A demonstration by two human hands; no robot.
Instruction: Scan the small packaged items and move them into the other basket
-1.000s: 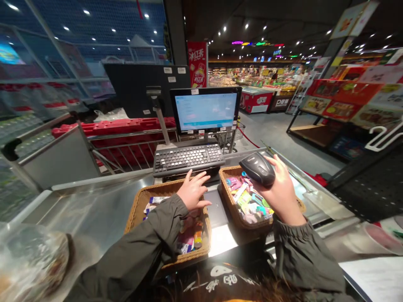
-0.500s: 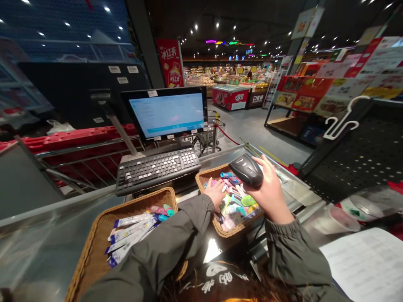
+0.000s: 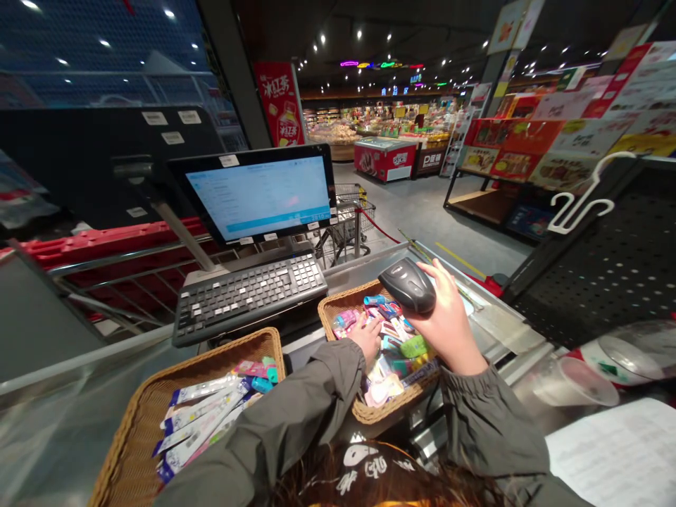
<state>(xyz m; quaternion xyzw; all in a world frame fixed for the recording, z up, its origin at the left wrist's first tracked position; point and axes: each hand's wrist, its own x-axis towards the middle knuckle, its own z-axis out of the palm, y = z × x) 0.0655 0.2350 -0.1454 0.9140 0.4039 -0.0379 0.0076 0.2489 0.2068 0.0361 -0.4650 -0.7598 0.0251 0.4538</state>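
Observation:
In the head view, my right hand [image 3: 448, 322] is wrapped round a black handheld barcode scanner [image 3: 408, 285], tilted over the right wicker basket [image 3: 338, 293]. My left hand [image 3: 367, 338] reaches into that basket, fingers apart and lying on the small packaged goods. Around it are a pink-and-blue tube-like pack [image 3: 346, 318], a green pack [image 3: 413, 346] and several other colourful packets. The undersides of the left fingertips are hidden. Close to my left forearm, a second wicker basket [image 3: 121, 422] contains long white-and-blue packets [image 3: 198, 422] and a few small coloured items.
A black keyboard [image 3: 253, 292] and a lit monitor [image 3: 258, 193] stand behind the baskets on the metal counter. At right are a white hanger [image 3: 578, 204], a plastic cup [image 3: 575, 380] and a paper sheet [image 3: 617, 451]. Beyond are a shopping cart [image 3: 346, 225] and stacked boxes.
The viewpoint has shifted slightly, so the baskets and monitor appear further left. My left hand has shifted a little among the packets. The scanner stays in my right hand above the basket.

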